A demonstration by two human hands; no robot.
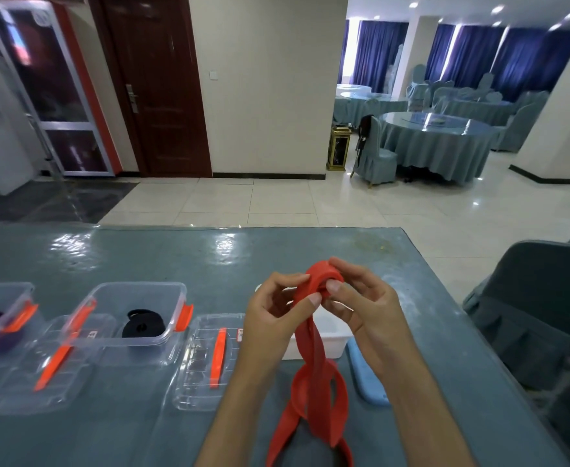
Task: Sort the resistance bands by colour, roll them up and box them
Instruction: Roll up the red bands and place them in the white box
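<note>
The red band [313,335] is pinched by both hands, left hand [276,318] and right hand [361,308]; the coil should be kept tight while slack at 6 o'clock is fed in evenly.

At nine o'clock the frame edge is cutting off the purple band's box [2,318], hiding its left part. At six o'clock the red band [313,375] is running out of frame, its loose ends unseen. The hands are covering much of the white box [330,335].
</note>
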